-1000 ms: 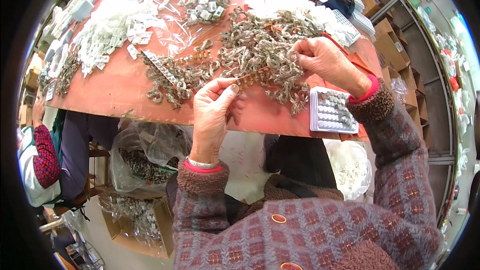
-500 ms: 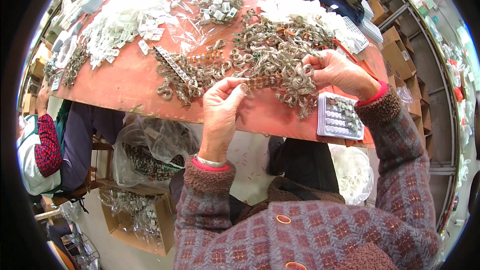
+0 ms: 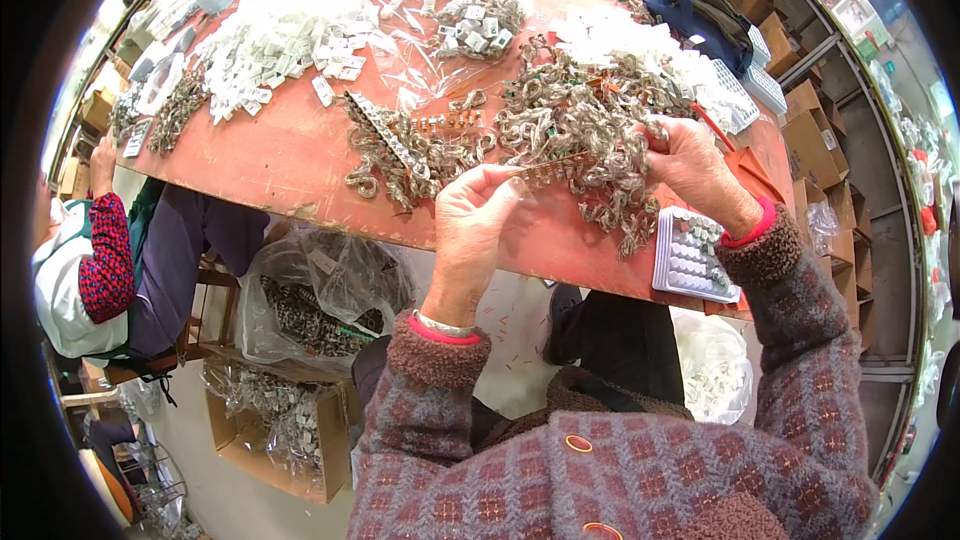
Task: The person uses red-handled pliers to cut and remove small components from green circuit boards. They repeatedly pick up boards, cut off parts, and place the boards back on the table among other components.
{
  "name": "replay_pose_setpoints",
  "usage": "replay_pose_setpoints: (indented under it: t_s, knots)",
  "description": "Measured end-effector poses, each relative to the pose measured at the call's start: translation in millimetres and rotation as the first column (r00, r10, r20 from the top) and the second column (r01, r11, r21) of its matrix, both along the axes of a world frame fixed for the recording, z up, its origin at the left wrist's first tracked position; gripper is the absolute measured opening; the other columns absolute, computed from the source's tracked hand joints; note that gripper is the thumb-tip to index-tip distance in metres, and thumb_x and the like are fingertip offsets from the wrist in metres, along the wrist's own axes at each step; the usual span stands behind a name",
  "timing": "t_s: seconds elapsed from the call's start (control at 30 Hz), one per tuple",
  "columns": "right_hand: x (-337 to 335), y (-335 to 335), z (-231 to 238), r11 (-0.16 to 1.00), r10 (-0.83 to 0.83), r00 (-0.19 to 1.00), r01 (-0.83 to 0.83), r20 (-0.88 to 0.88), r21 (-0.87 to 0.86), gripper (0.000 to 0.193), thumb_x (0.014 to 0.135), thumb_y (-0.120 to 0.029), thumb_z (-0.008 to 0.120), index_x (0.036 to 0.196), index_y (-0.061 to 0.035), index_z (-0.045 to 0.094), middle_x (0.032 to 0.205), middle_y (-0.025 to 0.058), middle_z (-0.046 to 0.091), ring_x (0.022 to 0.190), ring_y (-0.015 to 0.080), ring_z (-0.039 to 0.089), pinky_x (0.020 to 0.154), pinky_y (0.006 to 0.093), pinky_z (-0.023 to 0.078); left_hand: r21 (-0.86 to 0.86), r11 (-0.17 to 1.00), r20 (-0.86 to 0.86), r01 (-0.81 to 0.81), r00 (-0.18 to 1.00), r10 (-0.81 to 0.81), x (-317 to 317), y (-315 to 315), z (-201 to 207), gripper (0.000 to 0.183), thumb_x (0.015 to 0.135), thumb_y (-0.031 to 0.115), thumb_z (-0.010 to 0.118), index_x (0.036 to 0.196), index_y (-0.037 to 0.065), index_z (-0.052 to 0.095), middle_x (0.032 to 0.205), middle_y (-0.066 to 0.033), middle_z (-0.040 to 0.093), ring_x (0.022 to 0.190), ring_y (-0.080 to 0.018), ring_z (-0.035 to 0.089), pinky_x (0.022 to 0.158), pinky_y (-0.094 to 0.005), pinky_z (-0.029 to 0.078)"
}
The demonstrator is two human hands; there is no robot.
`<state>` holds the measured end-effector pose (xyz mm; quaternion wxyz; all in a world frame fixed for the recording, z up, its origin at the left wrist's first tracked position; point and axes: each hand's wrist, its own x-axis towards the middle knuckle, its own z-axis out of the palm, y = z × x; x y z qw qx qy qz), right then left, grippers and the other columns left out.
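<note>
My left hand (image 3: 472, 220) pinches one end of a narrow orange-brown strip (image 3: 548, 170) between thumb and forefinger. The strip reaches right toward a large heap of grey-beige coiled wire bundles (image 3: 535, 105). At the right side of this heap, my right hand (image 3: 698, 168) has its fingers closed on a coiled wire bundle, partly hidden by the fingers. Left of the strip, a row of small metallic parts on a long bar (image 3: 385, 135) lies on more coils. Below my right wrist sits a white tray (image 3: 660, 275) holding rows of small grey pieces.
Piles of small white pieces (image 3: 270, 65) cover the left of the reddish table (image 3: 270, 165). An orange-red scoop-like tool (image 3: 745, 165) lies by my right wrist. Beyond it are a dark blue bag (image 3: 700, 15) and white trays. A person's red-patterned sleeve (image 3: 108, 255) is at the far left.
The whole view has shifted, so table and hands appear a little further right and lower. The strip has turned edge-on, showing less of its face. Both hands keep their grip.
</note>
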<state>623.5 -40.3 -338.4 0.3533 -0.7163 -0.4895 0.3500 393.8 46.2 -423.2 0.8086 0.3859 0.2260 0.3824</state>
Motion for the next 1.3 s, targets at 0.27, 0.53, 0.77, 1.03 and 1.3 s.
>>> replay_pose_setpoints:
  t_s: [0.27, 0.53, 0.77, 1.03, 1.3]
  knots:
    - [6, 0, -5, 0.986, 0.153, 0.944, -0.166, -0.293, -0.021, 0.03, 0.099, -0.025, 0.06, 0.121, -0.0057, 0.062, 0.101, -0.0019, 0.065, 0.087, 0.0034, 0.061, 0.072, 0.0232, 0.058, -0.033, 0.999, 0.025, 0.032, 0.999, -0.031, -2, 2, -1, 0.003, 0.096, 0.006, 0.06, 0.097, 0.004, 0.06, 0.077, -0.0082, 0.068, 0.055, -0.0085, 0.061, 0.039, -0.0216, 0.046]
    - [2, -3, -4, 0.991, 0.133, 0.923, -0.124, -0.361, 0.047, 0.032, 0.1, -0.02, 0.054, 0.126, -0.0011, 0.058, 0.102, 0.0017, 0.067, 0.086, 0.0065, 0.065, 0.074, 0.026, 0.059, -0.104, 0.994, 0.031, 0.029, 0.999, -0.025, -3, 4, -1, 0.003, 0.096, 0.006, 0.059, 0.099, 0.005, 0.06, 0.078, -0.008, 0.067, 0.057, -0.0086, 0.062, 0.04, -0.0209, 0.046]
    - [5, -2, 3, 0.987, 0.16, 0.912, -0.16, -0.378, 0.032, 0.027, 0.098, -0.018, 0.055, 0.119, -0.0026, 0.06, 0.101, 0.0014, 0.067, 0.087, 0.0061, 0.064, 0.073, 0.026, 0.058, -0.106, 0.994, 0.062, 0.03, 0.998, -0.023, -3, 5, -4, 0.007, 0.096, 0.006, 0.058, 0.102, 0.004, 0.061, 0.078, -0.0082, 0.067, 0.057, -0.0092, 0.063, 0.039, -0.0213, 0.046]
    - [15, -2, -3, 0.977, 0.161, 0.949, -0.113, -0.272, 0.183, 0.027, 0.099, -0.017, 0.056, 0.119, -0.0012, 0.061, 0.085, -0.0025, 0.062, 0.073, 0.0037, 0.058, 0.062, 0.0202, 0.049, -0.092, 0.996, 0.113, 0.01, 0.994, 0.0, -4, 7, -8, 0.007, 0.097, 0.007, 0.058, 0.101, 0.003, 0.062, 0.081, -0.0084, 0.067, 0.061, -0.0097, 0.061, 0.048, -0.0212, 0.047]
    - [14, 0, 16, 0.94, -0.205, 0.811, 0.008, 0.548, 0.34, 0.027, 0.092, -0.02, 0.062, 0.113, -0.0028, 0.065, 0.097, 0.0149, 0.071, 0.092, 0.0171, 0.07, 0.076, 0.0293, 0.055, -0.1, 0.995, 0.175, -0.019, 0.984, 0.036, -2, 10, -15, 0.012, 0.095, 0.007, 0.061, 0.106, 0.002, 0.063, 0.081, -0.0073, 0.07, 0.063, -0.0092, 0.063, 0.057, -0.0214, 0.052]
